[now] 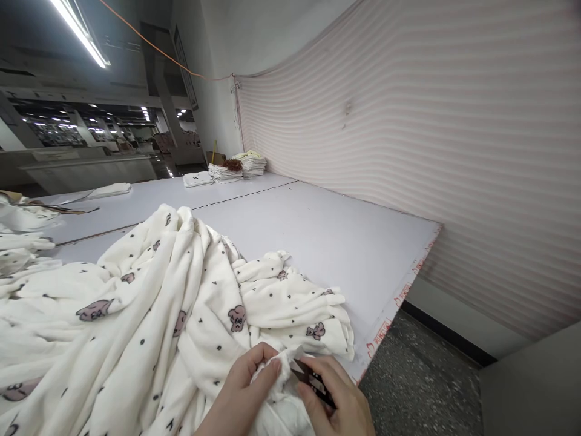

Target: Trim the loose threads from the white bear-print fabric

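Note:
A large white fleece cloth [149, 303] printed with small pink bears and dark hearts lies bunched on the pale table [327, 236]. At the bottom middle, my left hand [242, 387] pinches a fold of the cloth's edge between thumb and fingers. My right hand [336, 399] is closed on a small black thread snipper [311, 380], whose tip touches the pinched fold. Both wrists run out of the frame's bottom edge.
Stacks of folded white pieces [238, 168] sit at the table's far end. More cloth [22, 236] is heaped at the left. A striped fabric wall [431, 151] hangs on the right. The table's right edge [399, 297] drops to a speckled floor [417, 381].

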Demonstrator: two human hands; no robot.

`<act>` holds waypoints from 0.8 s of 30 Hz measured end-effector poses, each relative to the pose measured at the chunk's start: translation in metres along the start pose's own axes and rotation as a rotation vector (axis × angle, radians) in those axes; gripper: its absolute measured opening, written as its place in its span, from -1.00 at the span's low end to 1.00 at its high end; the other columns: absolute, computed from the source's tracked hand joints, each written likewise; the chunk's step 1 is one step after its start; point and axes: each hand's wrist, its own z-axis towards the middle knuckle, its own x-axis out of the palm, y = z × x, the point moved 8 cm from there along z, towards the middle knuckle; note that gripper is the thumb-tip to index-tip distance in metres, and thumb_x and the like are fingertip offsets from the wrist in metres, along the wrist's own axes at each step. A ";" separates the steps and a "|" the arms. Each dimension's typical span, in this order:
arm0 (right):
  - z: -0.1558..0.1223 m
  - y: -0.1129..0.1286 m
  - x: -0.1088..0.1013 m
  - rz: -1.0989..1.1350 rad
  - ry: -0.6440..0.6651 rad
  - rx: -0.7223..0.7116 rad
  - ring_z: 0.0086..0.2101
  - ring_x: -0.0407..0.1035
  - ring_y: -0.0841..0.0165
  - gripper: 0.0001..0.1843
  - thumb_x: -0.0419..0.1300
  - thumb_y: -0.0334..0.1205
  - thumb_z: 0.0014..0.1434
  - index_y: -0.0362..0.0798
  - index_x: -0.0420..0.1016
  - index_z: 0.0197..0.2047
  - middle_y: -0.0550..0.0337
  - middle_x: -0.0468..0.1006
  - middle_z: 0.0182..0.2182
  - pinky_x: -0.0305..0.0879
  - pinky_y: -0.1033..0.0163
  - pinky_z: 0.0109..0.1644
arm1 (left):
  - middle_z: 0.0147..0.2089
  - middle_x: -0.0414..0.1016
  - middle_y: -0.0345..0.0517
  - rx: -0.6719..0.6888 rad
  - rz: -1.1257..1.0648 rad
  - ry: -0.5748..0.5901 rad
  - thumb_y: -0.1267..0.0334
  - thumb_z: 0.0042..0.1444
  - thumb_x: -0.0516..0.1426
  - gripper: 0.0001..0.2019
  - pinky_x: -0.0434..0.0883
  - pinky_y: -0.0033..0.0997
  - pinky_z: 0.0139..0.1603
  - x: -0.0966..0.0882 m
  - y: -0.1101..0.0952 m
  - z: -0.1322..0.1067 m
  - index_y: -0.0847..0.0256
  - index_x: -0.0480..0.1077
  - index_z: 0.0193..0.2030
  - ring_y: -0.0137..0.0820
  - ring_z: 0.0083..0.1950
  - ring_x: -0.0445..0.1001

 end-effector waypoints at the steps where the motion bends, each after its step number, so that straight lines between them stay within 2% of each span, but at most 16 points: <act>1: -0.002 0.001 -0.002 -0.086 -0.008 -0.026 -0.28 0.51 0.23 -0.72 0.16 -0.15 0.15 0.15 0.50 -0.05 0.15 0.60 -0.19 0.41 0.28 -0.26 | -0.46 0.22 -0.28 -0.002 -0.005 -0.001 -0.11 0.10 0.07 -0.63 0.25 -0.48 -0.26 0.001 0.000 0.000 0.20 0.29 -0.42 -0.39 -0.35 0.21; 4: -0.002 0.007 -0.001 -0.274 -0.021 -0.099 -0.26 0.53 0.16 -0.68 0.17 -0.13 0.18 0.14 0.49 0.01 0.14 0.62 -0.16 0.41 0.19 -0.24 | -0.42 0.29 -0.24 0.003 -0.004 0.012 -0.10 0.09 0.07 -0.63 0.25 -0.45 -0.24 0.003 0.001 0.000 0.22 0.33 -0.42 -0.36 -0.30 0.24; 9: 0.002 0.017 0.002 -0.374 -0.003 -0.147 -0.28 0.55 0.17 -0.72 0.09 -0.15 0.24 0.09 0.51 -0.02 0.15 0.65 -0.19 0.42 0.18 -0.27 | -0.40 0.36 -0.22 0.014 0.028 0.002 -0.04 0.11 0.07 -0.66 0.26 -0.41 -0.16 0.003 -0.002 0.000 0.23 0.38 -0.40 -0.33 -0.27 0.28; 12: 0.002 0.016 0.001 -0.377 0.000 -0.138 -0.27 0.55 0.18 -0.70 0.09 -0.10 0.24 0.08 0.50 -0.01 0.15 0.64 -0.17 0.42 0.21 -0.29 | -0.39 0.39 -0.22 0.018 0.047 -0.005 -0.03 0.11 0.06 -0.67 0.27 -0.42 -0.14 0.003 -0.004 0.000 0.22 0.38 -0.41 -0.32 -0.25 0.31; 16: 0.001 0.009 0.000 -0.364 -0.017 -0.113 -0.32 0.56 0.22 -0.68 -0.01 -0.09 0.30 0.12 0.52 -0.03 0.18 0.65 -0.21 0.44 0.25 -0.34 | -0.37 0.42 -0.21 0.006 0.056 -0.034 -0.03 0.11 0.06 -0.67 0.30 -0.43 -0.15 0.002 -0.006 0.000 0.21 0.41 -0.39 -0.29 -0.22 0.35; 21: 0.001 0.006 0.001 -0.323 -0.019 -0.101 -0.31 0.55 0.19 -0.70 0.04 -0.08 0.26 0.13 0.50 -0.02 0.20 0.64 -0.20 0.44 0.20 -0.29 | -0.32 0.49 -0.20 0.014 0.080 -0.074 0.02 0.09 0.06 -0.72 0.31 -0.43 -0.08 0.002 -0.009 -0.003 0.18 0.45 -0.36 -0.25 -0.16 0.39; 24: 0.004 0.002 -0.003 -0.228 -0.070 -0.035 -0.27 0.53 0.21 -0.74 0.05 -0.13 0.25 0.15 0.53 -0.08 0.21 0.64 -0.22 0.41 0.26 -0.26 | -0.33 0.48 -0.21 0.008 0.081 -0.086 0.03 0.07 0.08 -0.73 0.31 -0.44 -0.08 0.002 -0.007 -0.002 0.19 0.46 -0.36 -0.26 -0.16 0.39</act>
